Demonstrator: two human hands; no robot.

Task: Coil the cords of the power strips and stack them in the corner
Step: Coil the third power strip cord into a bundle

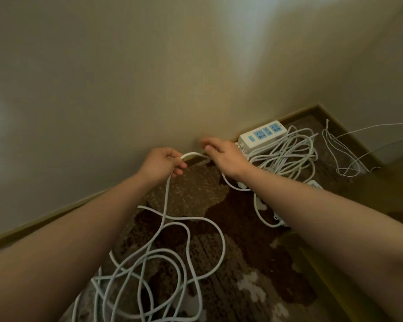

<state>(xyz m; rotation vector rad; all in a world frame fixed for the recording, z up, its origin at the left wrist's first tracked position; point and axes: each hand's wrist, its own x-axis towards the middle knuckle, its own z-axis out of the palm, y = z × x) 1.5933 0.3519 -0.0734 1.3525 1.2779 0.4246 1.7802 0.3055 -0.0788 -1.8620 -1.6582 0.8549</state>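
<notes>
My left hand (164, 162) grips a thick white cord (165, 205) near its top bend, and the cord drops to a loose tangle of loops (149, 275) on the carpet below. My right hand (223, 155) is just right of it, blurred, fingers curled over the same cord where it arches between the hands. A white power strip with blue sockets (263, 134) lies against the wall in the corner, on top of a loosely coiled cord (286, 154). More white cord and part of another strip (265, 205) show under my right forearm.
Brown patterned carpet (242, 228) covers the floor, bounded by a beige wall (149, 77) with a baseboard (44, 219). A thin white wire (344, 156) lies looped at the far right near the corner. A wooden edge (335, 275) runs along the right.
</notes>
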